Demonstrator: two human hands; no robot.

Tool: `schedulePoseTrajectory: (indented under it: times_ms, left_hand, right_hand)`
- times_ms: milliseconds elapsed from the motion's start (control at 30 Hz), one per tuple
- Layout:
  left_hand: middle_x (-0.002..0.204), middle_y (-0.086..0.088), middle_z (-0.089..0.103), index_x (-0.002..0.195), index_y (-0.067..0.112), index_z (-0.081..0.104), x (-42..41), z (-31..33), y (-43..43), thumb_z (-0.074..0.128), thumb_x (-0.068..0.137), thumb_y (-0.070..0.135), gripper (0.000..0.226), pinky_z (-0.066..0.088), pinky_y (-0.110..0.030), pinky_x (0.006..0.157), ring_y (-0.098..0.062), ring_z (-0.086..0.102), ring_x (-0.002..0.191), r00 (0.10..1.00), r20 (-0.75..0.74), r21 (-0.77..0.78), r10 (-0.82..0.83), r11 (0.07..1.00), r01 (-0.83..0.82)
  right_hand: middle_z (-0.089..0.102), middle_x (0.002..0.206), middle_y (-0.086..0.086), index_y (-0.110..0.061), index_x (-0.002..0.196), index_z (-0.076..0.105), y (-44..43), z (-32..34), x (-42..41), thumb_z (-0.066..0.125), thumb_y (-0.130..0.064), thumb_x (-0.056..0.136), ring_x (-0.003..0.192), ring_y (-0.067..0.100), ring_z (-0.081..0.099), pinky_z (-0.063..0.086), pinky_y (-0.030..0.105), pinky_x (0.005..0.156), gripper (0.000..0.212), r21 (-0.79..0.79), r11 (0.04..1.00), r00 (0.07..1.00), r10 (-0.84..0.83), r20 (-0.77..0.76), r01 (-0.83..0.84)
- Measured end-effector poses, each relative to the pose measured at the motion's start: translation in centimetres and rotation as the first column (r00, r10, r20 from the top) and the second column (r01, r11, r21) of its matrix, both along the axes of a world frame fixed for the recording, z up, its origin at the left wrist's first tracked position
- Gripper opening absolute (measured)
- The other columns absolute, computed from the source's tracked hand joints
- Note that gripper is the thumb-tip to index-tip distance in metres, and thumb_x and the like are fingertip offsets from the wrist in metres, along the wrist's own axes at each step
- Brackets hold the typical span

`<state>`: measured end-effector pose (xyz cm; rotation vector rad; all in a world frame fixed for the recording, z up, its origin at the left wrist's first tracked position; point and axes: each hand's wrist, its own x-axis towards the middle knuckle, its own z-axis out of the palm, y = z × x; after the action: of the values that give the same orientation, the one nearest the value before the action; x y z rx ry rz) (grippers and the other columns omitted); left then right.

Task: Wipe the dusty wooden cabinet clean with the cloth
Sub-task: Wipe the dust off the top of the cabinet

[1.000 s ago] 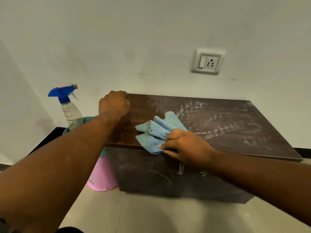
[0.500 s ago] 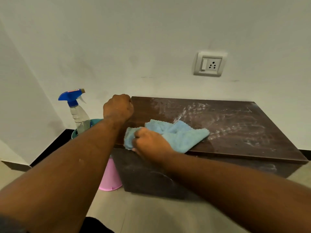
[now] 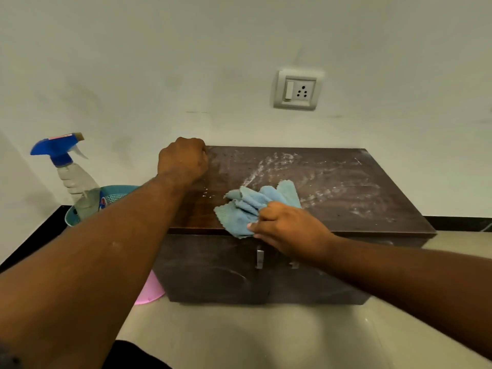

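Two hands work the cabinet (image 3: 332, 198): the right hand (image 3: 288, 230) pinches the bunched blue cloth (image 3: 251, 206) at its front edge, while the left hand (image 3: 183, 162), fisted and empty, rests at its back-left corner. Dust streaks lie rightward of the cloth, along the cabinet's long axis.

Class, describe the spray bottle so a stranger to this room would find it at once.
Start at the dark wooden cabinet against the white wall. Left of it, on the floor, a pink bucket holds a teal basket. The spray bottle stands in it: clear body, and the only thing with a blue trigger head.
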<state>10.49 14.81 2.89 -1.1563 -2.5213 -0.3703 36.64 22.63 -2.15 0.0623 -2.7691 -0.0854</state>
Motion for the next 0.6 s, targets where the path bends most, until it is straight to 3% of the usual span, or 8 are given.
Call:
schedulePoseTrajectory:
  times_ms: [200,333,467,600]
  left_hand:
    - [0.101,-0.015,0.07,0.111,0.02,0.072,-0.2,-0.3,-0.2,0.047,0.096,0.028,0.031,0.042,-0.036,0.071,-0.038,0.065,0.09,0.997,-0.045,0.004,-0.058,0.998,0.059]
    - [0.097,-0.015,0.07,0.109,0.021,0.072,-0.6,-0.5,-0.5,0.047,0.096,0.029,0.029,0.039,-0.034,0.067,-0.038,0.065,0.087,0.994,-0.073,-0.003,-0.077,0.997,0.077]
    - [0.099,-0.014,0.07,0.11,0.021,0.072,-1.1,-0.7,-0.8,0.047,0.097,0.03,0.03,0.04,-0.034,0.067,-0.037,0.065,0.088,0.994,-0.068,-0.014,-0.083,0.997,0.082]
    - [0.103,-0.013,0.07,0.112,0.024,0.072,-1.6,-0.5,-1.2,0.047,0.097,0.03,0.03,0.042,-0.034,0.07,-0.036,0.065,0.092,0.999,-0.026,0.003,-0.047,0.999,0.047]
  right_hand:
    - [0.073,0.096,-0.004,-0.022,0.112,0.076,6.4,0.8,9.0,0.062,-0.038,0.092,0.087,0.015,0.065,0.056,0.033,0.07,0.029,-0.072,0.994,0.994,-0.083,0.073,0.088]
    - [0.074,0.097,-0.006,-0.024,0.112,0.076,8.2,0.9,12.4,0.067,-0.037,0.087,0.087,0.011,0.067,0.057,0.034,0.073,0.029,-0.196,0.964,0.983,-0.177,0.037,0.181]
    - [0.074,0.097,-0.007,-0.024,0.109,0.078,6.8,0.3,10.6,0.072,-0.032,0.086,0.09,0.009,0.066,0.057,0.032,0.078,0.024,-0.258,0.947,0.98,-0.2,-0.002,0.193]
    - [0.075,0.101,-0.002,-0.02,0.112,0.076,3.2,0.8,4.0,0.067,-0.032,0.092,0.097,0.015,0.065,0.055,0.032,0.083,0.025,-0.215,0.973,0.995,-0.065,0.076,0.08]
